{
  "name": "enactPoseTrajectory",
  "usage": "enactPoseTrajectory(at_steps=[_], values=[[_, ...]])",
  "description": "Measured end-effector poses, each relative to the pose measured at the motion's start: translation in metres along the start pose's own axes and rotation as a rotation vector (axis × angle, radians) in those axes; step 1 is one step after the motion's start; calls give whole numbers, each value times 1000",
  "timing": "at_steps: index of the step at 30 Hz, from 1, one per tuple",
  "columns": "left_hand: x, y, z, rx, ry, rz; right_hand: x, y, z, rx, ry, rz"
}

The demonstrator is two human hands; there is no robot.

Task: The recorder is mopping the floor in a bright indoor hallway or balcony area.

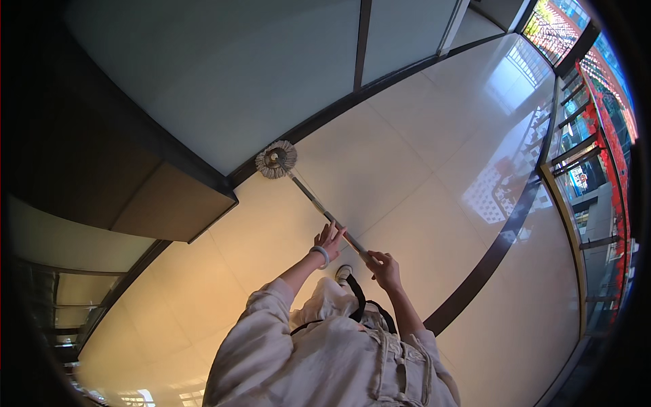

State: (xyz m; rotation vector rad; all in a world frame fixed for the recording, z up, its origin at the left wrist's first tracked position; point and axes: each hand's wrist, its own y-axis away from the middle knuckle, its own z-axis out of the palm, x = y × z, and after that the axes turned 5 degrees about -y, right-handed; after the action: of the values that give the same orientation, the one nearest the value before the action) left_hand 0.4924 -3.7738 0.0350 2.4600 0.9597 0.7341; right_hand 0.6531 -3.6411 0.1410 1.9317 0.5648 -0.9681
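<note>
A round string mop (276, 159) with grey strands lies at the dark baseboard, near the corner of a brown wall block. Its long handle (309, 196) runs from the mop head down to the right, towards my body. My left hand (330, 241), with a pale bangle on the wrist, is on the handle's middle part, some fingers extended and the thumb side against the shaft. Closed around the upper end of the handle is my right hand (384, 269), nearer my body. My shoe (344, 273) shows on the floor below the handle.
Shiny cream floor tiles (391, 168) spread around me. Grey wall panels (229, 76) rise ahead, and the brown block (173, 198) juts out at left. A dark floor strip (478, 282) curves on the right, before a railing (605, 168) with red decoration.
</note>
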Motion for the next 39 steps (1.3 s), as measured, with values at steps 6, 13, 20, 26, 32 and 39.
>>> enactPoseTrajectory(at_steps=[6,13,20,26,32,39], values=[[22,12,27,-16,-27,65,16,85,-41,239,-150,-131],[120,52,119,-86,-116,503,48,290,-133,599,-269,-108],[274,202,196,-317,-105,915,86,527,-137,1232,-434,-107],[372,314,252,-461,61,1210,72,645,-98,1757,-17,-39],[422,349,309,-490,440,1388,70,650,-72,1809,552,-109],[402,368,294,-351,263,1403,92,653,-96,2032,513,-605]])
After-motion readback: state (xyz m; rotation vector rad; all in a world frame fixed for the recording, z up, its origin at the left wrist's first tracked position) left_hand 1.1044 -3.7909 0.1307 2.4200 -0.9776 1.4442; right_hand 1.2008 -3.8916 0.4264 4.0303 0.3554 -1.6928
